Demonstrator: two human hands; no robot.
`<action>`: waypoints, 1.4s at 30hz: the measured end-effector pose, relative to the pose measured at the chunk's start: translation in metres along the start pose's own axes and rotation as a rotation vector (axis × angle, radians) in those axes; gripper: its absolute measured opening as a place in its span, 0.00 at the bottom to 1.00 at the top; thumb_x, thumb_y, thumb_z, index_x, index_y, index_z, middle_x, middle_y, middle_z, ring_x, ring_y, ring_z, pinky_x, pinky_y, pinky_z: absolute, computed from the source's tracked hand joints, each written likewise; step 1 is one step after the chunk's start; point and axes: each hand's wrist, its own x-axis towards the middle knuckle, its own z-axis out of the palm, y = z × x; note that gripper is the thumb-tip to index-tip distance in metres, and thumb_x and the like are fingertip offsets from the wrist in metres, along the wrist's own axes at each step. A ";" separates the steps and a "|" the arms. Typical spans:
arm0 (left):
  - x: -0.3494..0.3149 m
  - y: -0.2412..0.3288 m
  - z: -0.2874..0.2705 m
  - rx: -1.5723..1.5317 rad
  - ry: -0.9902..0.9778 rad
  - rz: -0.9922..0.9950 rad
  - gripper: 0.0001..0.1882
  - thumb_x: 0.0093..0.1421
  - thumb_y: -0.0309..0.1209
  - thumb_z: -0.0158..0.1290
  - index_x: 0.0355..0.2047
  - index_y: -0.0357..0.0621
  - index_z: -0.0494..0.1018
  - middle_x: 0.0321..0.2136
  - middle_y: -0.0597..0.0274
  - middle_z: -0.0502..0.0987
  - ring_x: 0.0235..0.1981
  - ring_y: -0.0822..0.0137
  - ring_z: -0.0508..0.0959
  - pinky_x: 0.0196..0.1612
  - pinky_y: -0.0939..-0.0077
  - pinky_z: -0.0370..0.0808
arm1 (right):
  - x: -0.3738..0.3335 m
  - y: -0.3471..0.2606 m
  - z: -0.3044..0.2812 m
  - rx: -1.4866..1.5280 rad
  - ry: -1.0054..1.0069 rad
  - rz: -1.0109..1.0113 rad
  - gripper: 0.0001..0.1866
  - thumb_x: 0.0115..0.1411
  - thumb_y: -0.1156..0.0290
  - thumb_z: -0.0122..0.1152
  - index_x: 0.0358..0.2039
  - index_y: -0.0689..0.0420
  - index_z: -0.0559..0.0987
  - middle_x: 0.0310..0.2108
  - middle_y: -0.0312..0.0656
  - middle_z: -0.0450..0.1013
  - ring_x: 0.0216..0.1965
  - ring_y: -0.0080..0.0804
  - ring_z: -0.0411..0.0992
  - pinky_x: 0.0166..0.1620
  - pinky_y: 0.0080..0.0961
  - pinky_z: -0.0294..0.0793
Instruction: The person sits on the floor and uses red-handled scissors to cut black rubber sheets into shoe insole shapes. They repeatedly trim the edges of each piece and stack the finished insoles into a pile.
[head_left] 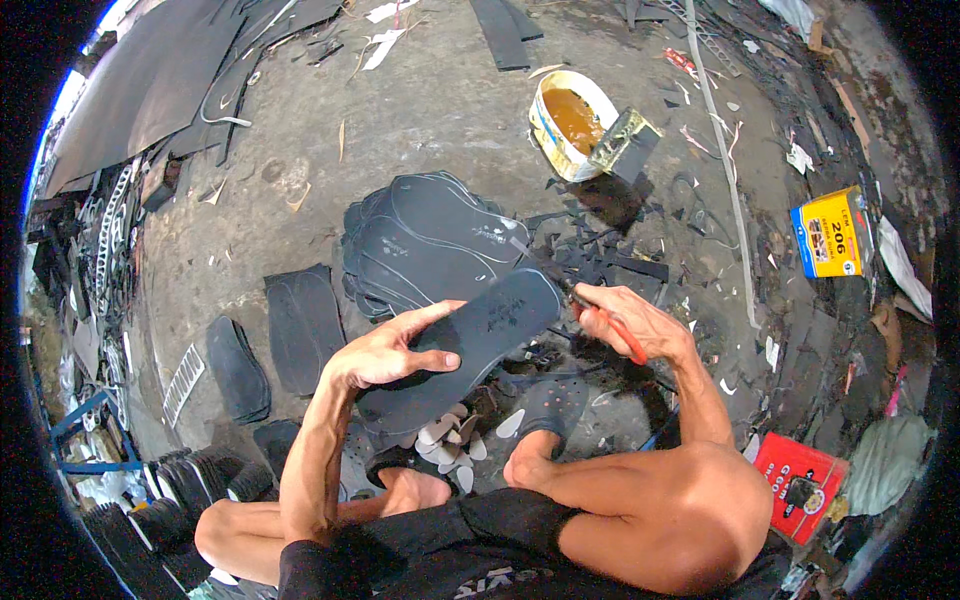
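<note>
Your left hand (pixel 400 348) pinches the flat, black, sole-shaped sheet (pixel 490 340), with the thumb pressed on its upper face, pointing to your right, and the other fingers at its far left edge, partly hidden behind it. The sheet is in front of you, raised above your feet, and its long axis runs on a slant: the broader end lies low and to your left, while the rounded end reaches up and away to your right. Your right hand (pixel 640 322) is closed around the red-handled hand tool (pixel 629 340), whose dark working end points left, toward that rounded end. This is the relation that counts, in my judgement: the rounded end lies just left of the tool, so your right hand is nearer to it, while your left hand grips the sheet about midway along its length. You have the tool's head right beside the sheet's edge, but I cannot tell whether the two touch, nor whether the tool's jaws stand apart or together, since that part is small and dark. Beyond the sheet, just past its far edge, lies the pile of black, curved-edged flat sheets (pixel 430 235); below its near edge, between your feet, sit the small, pale, teardrop-shaped pieces (pixel 510 424).
</note>
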 end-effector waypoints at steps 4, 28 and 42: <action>0.004 0.004 0.001 0.222 -0.061 0.060 0.41 0.61 0.42 0.65 0.70 0.46 0.61 0.67 0.54 0.67 0.66 0.59 0.66 0.68 0.63 0.63 | 0.006 -0.004 -0.021 -0.162 -0.208 -0.061 0.26 0.71 0.44 0.49 0.37 0.59 0.73 0.29 0.55 0.72 0.34 0.60 0.72 0.38 0.48 0.70; 0.057 -0.005 0.065 -0.631 0.969 0.401 0.22 0.57 0.26 0.68 0.50 0.34 0.75 0.44 0.57 0.81 0.43 0.66 0.81 0.51 0.68 0.78 | 0.010 -0.021 0.070 0.238 0.252 0.066 0.22 0.72 0.54 0.53 0.36 0.64 0.68 0.24 0.57 0.70 0.28 0.58 0.73 0.34 0.45 0.70; 0.047 -0.007 0.066 -0.487 0.842 0.322 0.37 0.55 0.39 0.72 0.54 0.32 0.62 0.50 0.50 0.75 0.51 0.61 0.77 0.57 0.65 0.75 | 0.014 -0.017 0.067 0.135 0.143 0.119 0.26 0.73 0.49 0.48 0.38 0.65 0.70 0.28 0.62 0.71 0.34 0.66 0.73 0.38 0.50 0.70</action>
